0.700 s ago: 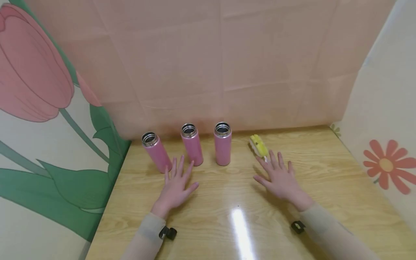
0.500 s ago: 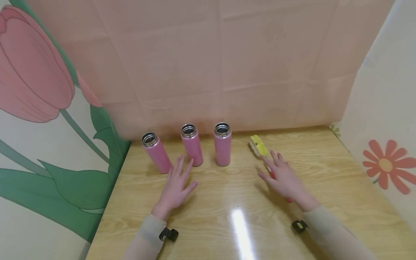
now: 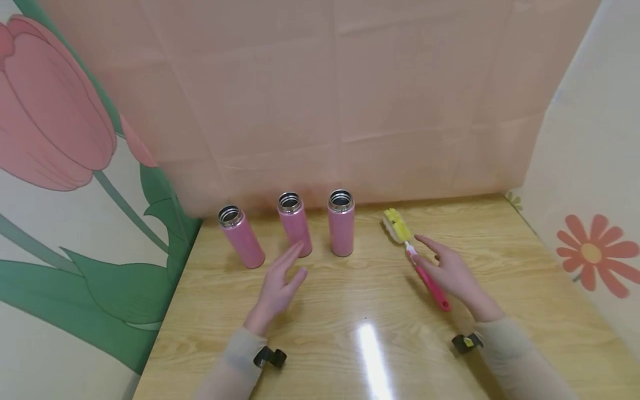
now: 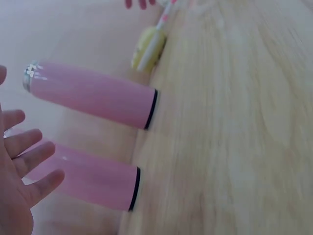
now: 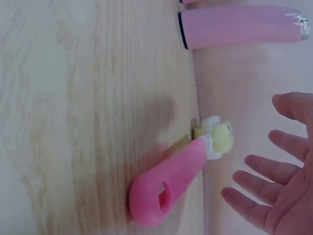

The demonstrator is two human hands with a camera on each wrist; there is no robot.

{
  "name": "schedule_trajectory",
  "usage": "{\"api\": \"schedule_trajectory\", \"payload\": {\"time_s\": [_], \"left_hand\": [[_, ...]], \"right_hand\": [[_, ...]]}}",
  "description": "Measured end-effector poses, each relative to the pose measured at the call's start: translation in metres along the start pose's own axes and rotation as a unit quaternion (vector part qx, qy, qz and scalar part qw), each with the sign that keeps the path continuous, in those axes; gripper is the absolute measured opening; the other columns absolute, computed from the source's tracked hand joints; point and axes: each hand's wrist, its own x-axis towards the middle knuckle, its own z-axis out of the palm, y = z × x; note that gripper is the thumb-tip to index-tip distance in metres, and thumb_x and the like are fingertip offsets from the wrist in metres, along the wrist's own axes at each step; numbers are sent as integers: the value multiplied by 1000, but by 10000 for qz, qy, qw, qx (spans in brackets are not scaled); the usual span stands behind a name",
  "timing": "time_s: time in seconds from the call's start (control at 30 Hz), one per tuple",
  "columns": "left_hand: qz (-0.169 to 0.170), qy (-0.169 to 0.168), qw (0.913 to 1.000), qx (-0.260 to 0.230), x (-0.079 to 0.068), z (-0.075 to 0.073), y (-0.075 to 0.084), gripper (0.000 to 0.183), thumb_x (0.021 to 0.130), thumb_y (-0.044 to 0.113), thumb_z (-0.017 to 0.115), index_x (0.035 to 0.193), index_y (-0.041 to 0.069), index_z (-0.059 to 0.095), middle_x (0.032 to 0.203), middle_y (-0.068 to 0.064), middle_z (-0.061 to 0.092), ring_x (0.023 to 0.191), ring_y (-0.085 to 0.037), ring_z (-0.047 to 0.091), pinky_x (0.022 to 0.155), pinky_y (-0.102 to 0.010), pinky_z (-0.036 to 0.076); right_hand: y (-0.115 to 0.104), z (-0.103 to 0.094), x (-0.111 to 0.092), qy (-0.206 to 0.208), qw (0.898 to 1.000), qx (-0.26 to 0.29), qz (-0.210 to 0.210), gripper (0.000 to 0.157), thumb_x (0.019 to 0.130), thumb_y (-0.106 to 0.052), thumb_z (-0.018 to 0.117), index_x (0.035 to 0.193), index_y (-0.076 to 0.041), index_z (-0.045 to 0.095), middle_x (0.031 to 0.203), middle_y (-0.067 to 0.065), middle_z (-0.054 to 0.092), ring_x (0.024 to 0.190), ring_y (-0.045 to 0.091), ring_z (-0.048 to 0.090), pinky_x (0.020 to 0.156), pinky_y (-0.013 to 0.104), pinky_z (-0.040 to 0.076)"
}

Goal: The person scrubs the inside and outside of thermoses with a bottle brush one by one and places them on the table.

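Three pink bottles without lids stand upright in a row in the head view: a left bottle (image 3: pixel 243 239), a middle bottle (image 3: pixel 295 222) and a right bottle (image 3: pixel 342 230). To their right lies a sponge bottle brush (image 3: pixel 432 288), its yellow head toward the back and its pink handle toward me. My left hand (image 3: pixel 278 286), fingers extended and empty, is in front of the middle bottle and its fingertips overlap that bottle. Over the handle's right side is my right hand (image 3: pixel 452 275). The right wrist view shows its fingers (image 5: pixel 266 188) spread, apart from the brush handle (image 5: pixel 168 181).
The wooden table (image 3: pixel 320 344) meets a wall hung with pink cloth (image 3: pixel 340 111) just behind the bottles. Flower-painted walls flank it, a tulip wall (image 3: pixel 55 111) at left and a red-flower wall (image 3: pixel 595 166) at right.
Both hands have turned from palm-down to on edge, palms facing inward. The right hand has shifted right, uncovering the brush handle; the left has shifted slightly right. Bottles and brush stay put.
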Motion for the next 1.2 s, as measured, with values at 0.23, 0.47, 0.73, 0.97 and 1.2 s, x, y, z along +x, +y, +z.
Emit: {"api": "schedule_trajectory", "payload": {"time_s": [0.23,0.47,0.73,0.97,1.2], "left_hand": [[39,319,9983,-496,13,11,10,51,104,14,66,151,-4,57,156,-18,56,145,-37,52,121,-51,39],[-283,642,9906,-1171,29,27,18,48,100,1,72,147,-3,61,148,-21,62,133,-39,62,113,-51,49],[-736,1021,9757,-1794,45,48,22,49,97,-2,75,144,-8,62,144,-24,65,130,-44,63,103,-66,52],[-945,1278,9690,-1893,55,57,41,47,96,-5,75,140,-12,62,140,-33,63,126,-56,60,102,-68,52],[-1234,1322,9653,-1883,65,73,25,56,99,11,78,150,0,58,149,-20,61,133,-43,60,108,-56,53]], "right_hand": [[5,-6,-1,-48,9996,263,85,56,107,-30,68,155,-3,54,151,30,56,134,52,57,103,64,52],[18,-13,-4,-47,9989,415,198,54,108,-27,68,154,-2,55,145,30,61,117,50,69,94,58,59],[32,-15,-10,-472,9976,215,459,60,104,-34,73,152,-3,57,142,25,66,117,40,72,93,48,61],[38,-11,-18,-670,9951,284,675,58,100,-30,78,145,3,61,119,21,77,104,36,76,78,34,62],[38,-5,-13,-817,9924,37,919,63,96,-35,82,141,4,64,113,15,79,103,32,74,76,35,59]]}}
